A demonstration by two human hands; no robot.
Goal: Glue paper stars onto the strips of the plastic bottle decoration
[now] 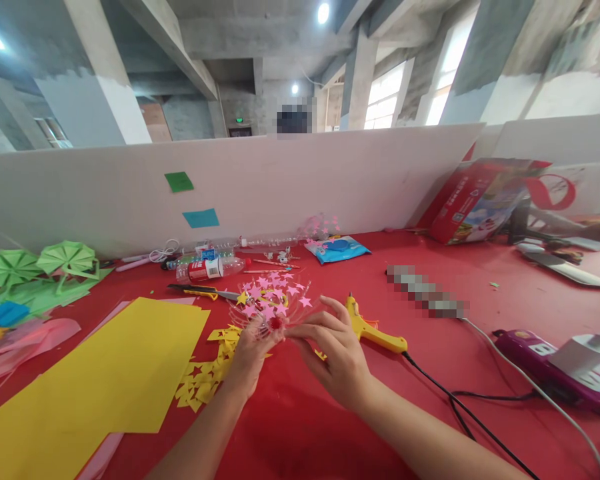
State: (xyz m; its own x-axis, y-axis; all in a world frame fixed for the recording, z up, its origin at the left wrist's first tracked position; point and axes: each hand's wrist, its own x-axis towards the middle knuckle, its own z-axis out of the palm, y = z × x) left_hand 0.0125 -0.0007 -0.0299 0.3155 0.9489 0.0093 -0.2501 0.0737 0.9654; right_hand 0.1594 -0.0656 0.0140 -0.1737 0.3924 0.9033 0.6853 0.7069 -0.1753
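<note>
In my left hand [253,347] is a clear plastic bottle cut into thin, spread strips [269,297]. Pink paper stars and a yellow one sit among its strips, and a round red piece like a bottle cap faces me. My right hand [337,347] is beside it, thumb and index fingertips pinched together close to the red piece; whatever they hold is too small to make out. Just beyond the right hand lies a yellow hot glue gun [375,330]. Yellow paper scraps with star-shaped cutouts [205,377] are heaped by my left wrist.
Yellow sheets [105,373] cover the left of the red table [290,433]. Scissors [200,291], plastic bottles [210,269], a blue wipes packet [337,250] and another starred piece [323,229] lie behind. A purple power strip [535,360] with cables and a red bag [480,200] stand right.
</note>
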